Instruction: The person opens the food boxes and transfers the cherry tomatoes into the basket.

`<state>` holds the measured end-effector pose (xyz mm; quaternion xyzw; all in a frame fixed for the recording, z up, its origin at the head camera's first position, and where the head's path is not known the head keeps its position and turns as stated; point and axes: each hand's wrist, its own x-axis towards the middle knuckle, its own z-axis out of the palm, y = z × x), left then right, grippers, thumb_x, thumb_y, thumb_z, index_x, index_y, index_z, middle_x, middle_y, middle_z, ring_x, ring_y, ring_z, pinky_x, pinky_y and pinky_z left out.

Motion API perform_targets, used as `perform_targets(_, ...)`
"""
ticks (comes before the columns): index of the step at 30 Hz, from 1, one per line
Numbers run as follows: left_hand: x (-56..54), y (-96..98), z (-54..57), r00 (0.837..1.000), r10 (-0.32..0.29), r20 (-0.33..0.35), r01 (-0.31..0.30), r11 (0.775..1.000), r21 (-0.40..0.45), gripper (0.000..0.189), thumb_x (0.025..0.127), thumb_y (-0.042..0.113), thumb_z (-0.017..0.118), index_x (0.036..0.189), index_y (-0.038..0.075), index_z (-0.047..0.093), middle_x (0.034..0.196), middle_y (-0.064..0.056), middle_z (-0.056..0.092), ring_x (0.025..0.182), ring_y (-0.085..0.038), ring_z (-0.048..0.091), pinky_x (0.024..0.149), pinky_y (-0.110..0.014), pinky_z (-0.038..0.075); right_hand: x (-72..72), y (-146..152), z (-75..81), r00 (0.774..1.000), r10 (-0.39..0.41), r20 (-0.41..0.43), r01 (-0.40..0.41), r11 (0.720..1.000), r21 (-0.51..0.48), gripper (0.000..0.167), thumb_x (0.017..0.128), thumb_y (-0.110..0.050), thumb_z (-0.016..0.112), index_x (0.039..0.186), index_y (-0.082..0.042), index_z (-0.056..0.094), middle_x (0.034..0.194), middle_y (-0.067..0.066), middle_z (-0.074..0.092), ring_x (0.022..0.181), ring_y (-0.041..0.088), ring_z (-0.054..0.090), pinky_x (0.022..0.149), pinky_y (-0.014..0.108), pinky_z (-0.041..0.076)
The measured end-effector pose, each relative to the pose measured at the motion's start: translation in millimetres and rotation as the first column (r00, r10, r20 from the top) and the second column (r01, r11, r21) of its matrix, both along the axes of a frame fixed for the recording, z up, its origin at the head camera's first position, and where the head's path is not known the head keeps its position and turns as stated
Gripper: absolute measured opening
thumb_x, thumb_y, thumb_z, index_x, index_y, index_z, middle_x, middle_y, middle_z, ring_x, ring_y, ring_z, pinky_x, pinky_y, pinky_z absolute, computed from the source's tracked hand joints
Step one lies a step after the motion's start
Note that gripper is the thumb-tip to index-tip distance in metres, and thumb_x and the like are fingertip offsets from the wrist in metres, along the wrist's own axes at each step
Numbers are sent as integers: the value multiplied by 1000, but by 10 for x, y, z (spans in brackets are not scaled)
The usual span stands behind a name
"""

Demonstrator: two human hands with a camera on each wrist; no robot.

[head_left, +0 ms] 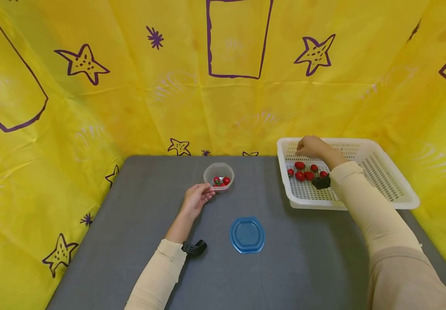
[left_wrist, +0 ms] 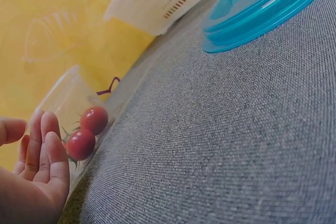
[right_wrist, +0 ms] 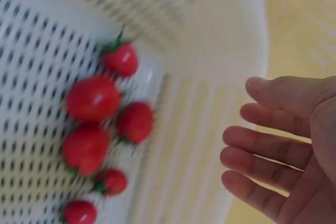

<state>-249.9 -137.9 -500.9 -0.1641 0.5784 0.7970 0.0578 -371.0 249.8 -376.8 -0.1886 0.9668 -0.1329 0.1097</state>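
My left hand (head_left: 196, 199) is at the near rim of a small clear plastic container (head_left: 208, 173), thumb and fingers about its edge. Inside the container lie several cherry tomatoes (head_left: 226, 180), two of which show through its wall in the left wrist view. Over the far left part of a white slotted basket (head_left: 319, 206) is my right hand (head_left: 314, 147). The right wrist view shows that hand (right_wrist: 283, 145) with nothing in it, its fingers extended and apart. On the basket's floor sit several cherry tomatoes (right_wrist: 93, 99) with green stems.
A blue lid (head_left: 247, 235) lies flat on the grey table (head_left: 102, 241), nearer me than the container. Behind the table hangs a yellow cloth (head_left: 129, 64) with purple starfish drawings. The basket's raised walls stand at the table's right back.
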Motion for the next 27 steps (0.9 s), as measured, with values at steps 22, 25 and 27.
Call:
perform_targets(22,31,6,-4,1000,-6,-6,6,1000,-18,14,97,11,57,103,-2,58,70,4,69,64,-8,66,64,-20,53,106,-990,202,978,189,-85,-195,978,-69,29,93,-16,61,111,6,67,106,22,70,99,37,65,91,48,50)
perform_targets(25,27,12,-2,1000,-2,1,2,1000,-16,10,97,11,56,99,1,58,70,4,69,64,-8,66,64,-19,54,127,-1108,229,972,211,-104,-219,973,-72,28,93,-16,62,110,4,68,105,21,71,99,36,65,90,48,51)
perform_targets(27,24,17,3,1000,2,7,-2,1000,-13,8,97,10,56,98,2,58,70,4,68,63,-7,66,63,-19,53,138,-1185,238,965,231,-122,-241,968,-70,27,92,-16,63,110,4,69,104,20,71,98,35,65,90,47,51)
